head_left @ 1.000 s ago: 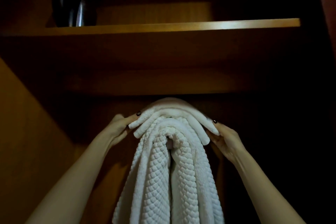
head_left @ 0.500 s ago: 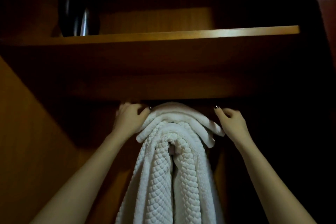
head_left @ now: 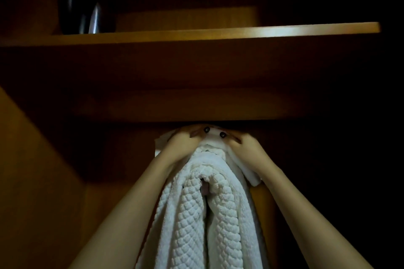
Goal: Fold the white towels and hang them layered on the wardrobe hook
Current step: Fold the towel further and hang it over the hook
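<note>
One dim wooden wardrobe (head_left: 32, 181), white towels (head_left: 192, 214) under its lit shelf (head_left: 218, 34).

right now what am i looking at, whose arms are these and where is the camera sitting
There is no machine here: these are a person's two bare arms, filmed by one camera worn on their head, looking up into a dim wooden wardrobe. A thick waffle towel hangs down the middle. Draped over its top is a smooth towel. The left hand and right hand grip that top towel from either side, just under a wooden panel. The hook is hidden by the cloth. A dark shiny container stands on the shelf above.
</note>
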Available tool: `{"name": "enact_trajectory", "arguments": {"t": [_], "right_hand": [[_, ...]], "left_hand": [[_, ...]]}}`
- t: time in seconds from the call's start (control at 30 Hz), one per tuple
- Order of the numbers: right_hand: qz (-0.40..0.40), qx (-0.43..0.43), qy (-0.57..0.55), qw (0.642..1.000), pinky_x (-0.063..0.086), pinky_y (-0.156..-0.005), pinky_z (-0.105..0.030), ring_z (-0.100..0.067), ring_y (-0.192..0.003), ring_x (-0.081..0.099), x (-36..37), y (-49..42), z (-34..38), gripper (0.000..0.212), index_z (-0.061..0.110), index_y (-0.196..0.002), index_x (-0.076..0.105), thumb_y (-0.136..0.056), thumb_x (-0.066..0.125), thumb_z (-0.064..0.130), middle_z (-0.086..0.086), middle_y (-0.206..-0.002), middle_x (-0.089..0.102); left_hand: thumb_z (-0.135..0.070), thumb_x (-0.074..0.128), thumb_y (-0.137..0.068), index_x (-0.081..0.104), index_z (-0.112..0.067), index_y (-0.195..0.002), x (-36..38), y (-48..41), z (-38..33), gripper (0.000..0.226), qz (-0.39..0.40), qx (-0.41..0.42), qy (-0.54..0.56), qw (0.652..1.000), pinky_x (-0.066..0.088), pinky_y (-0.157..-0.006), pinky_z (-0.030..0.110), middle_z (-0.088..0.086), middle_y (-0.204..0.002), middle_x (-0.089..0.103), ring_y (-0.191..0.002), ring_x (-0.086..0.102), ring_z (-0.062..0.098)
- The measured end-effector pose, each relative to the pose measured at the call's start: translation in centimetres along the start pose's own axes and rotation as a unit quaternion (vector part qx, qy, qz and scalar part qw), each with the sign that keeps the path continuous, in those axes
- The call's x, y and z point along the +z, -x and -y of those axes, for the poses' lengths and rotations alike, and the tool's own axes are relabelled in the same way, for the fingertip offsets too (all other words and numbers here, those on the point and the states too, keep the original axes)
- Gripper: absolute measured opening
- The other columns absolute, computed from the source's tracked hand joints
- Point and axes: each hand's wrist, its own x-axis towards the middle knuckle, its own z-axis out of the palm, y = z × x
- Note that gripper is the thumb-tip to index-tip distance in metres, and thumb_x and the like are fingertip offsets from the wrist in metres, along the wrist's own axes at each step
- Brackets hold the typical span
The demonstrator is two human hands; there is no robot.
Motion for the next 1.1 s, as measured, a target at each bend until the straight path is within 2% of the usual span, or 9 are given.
{"name": "enact_trajectory", "arguments": {"t": [0.07,0.13,0.2,0.27,0.33,0.4,0.77,0.97,1.1], "right_hand": [[-0.016,0.024,-0.002,1.000,0.035,-0.055,-0.008,0.012,-0.058,0.054,0.1,0.3,-0.4,0.030,0.039,-0.072,0.063,-0.100,0.052,0.035,0.028,-0.059,0.058],[-0.026,0.042,-0.019,0.999,0.026,-0.042,-0.011,0.005,-0.039,0.042,0.4,0.8,-0.3,0.047,0.032,-0.054,0.043,-0.099,0.050,0.043,0.018,-0.041,0.045],[-0.014,0.058,-0.020,0.998,0.027,-0.048,-0.014,0.004,-0.048,0.043,0.7,1.3,-0.4,0.042,0.030,-0.063,0.045,-0.100,0.043,0.050,0.016,-0.052,0.045],[0.012,0.060,-0.036,0.998,0.039,-0.069,-0.016,-0.004,-0.085,0.058,1.4,1.7,-1.1,0.036,0.027,-0.095,0.061,-0.101,0.037,0.053,0.014,-0.088,0.061],[0.034,0.062,-0.055,0.996,0.040,-0.096,-0.026,-0.017,-0.121,0.053,1.3,2.4,-0.7,0.051,0.018,-0.131,0.056,-0.102,0.033,0.053,-0.001,-0.130,0.059],[0.050,0.070,-0.062,0.994,0.037,-0.107,-0.033,-0.019,-0.132,0.047,0.6,3.2,0.1,0.056,0.015,-0.141,0.049,-0.102,0.033,0.052,-0.005,-0.143,0.051],[0.021,0.040,0.036,0.998,0.036,-0.092,-0.023,-0.022,-0.135,0.045,-4.7,12.0,8.4,0.053,0.020,-0.148,0.040,-0.099,0.053,0.034,-0.003,-0.151,0.044],[-0.003,0.005,0.137,0.991,0.035,-0.109,-0.032,-0.022,-0.135,0.043,-6.5,25.7,12.8,0.046,0.014,-0.141,0.051,-0.096,0.055,0.024,-0.004,-0.143,0.052],[0.065,0.114,0.225,0.965,0.022,-0.119,-0.048,-0.026,-0.148,0.019,-8.9,37.7,10.5,0.050,0.025,-0.147,0.042,-0.099,0.052,0.032,-0.004,-0.157,0.032]], "left_hand": [[-0.028,0.049,-0.102,0.063,-0.015,-0.126,-0.1,0.4,-0.1,0.030,0.022,0.037,-0.013,0.999,0.043,-0.087,0.022,-0.002,-0.113,0.065,-0.102,0.059,0.012],[-0.027,0.045,-0.103,0.061,-0.016,-0.130,-0.5,1.0,0.1,0.033,0.051,0.062,-0.021,0.997,0.041,-0.099,0.025,0.000,-0.126,0.063,-0.116,0.057,0.015],[-0.034,0.042,-0.104,0.063,-0.020,-0.126,-0.7,1.5,0.3,0.034,0.061,0.029,0.027,0.997,0.045,-0.094,0.028,-0.004,-0.114,0.066,-0.108,0.059,0.013],[-0.037,0.038,-0.104,0.063,-0.019,-0.124,-0.6,2.0,0.6,0.036,0.061,-0.006,0.066,0.996,0.045,-0.091,0.026,-0.007,-0.108,0.065,-0.105,0.058,0.011],[-0.036,0.036,-0.105,0.060,-0.018,-0.129,-0.4,2.4,0.4,0.038,0.062,-0.009,0.069,0.996,0.041,-0.092,0.022,-0.008,-0.111,0.060,-0.107,0.055,0.008],[-0.034,0.035,-0.106,0.057,-0.015,-0.132,-0.9,2.8,-0.3,0.039,0.073,-0.019,0.068,0.995,0.039,-0.088,0.013,-0.007,-0.117,0.057,-0.111,0.052,0.007],[-0.029,0.052,-0.100,0.047,-0.025,-0.142,-6.7,10.6,-5.7,0.042,0.041,0.051,0.006,0.998,0.036,-0.107,0.031,-0.001,-0.143,0.051,-0.132,0.045,0.013],[-0.022,0.057,-0.094,0.052,-0.022,-0.138,-4.8,22.4,-8.8,0.044,-0.007,0.138,-0.058,0.989,0.029,-0.105,0.027,-0.002,-0.141,0.052,-0.132,0.042,0.018],[-0.030,0.054,-0.095,0.051,-0.027,-0.139,0.5,32.0,-11.2,0.044,0.083,0.157,-0.087,0.980,0.030,-0.110,0.041,-0.008,-0.147,0.047,-0.139,0.035,0.018]]}}
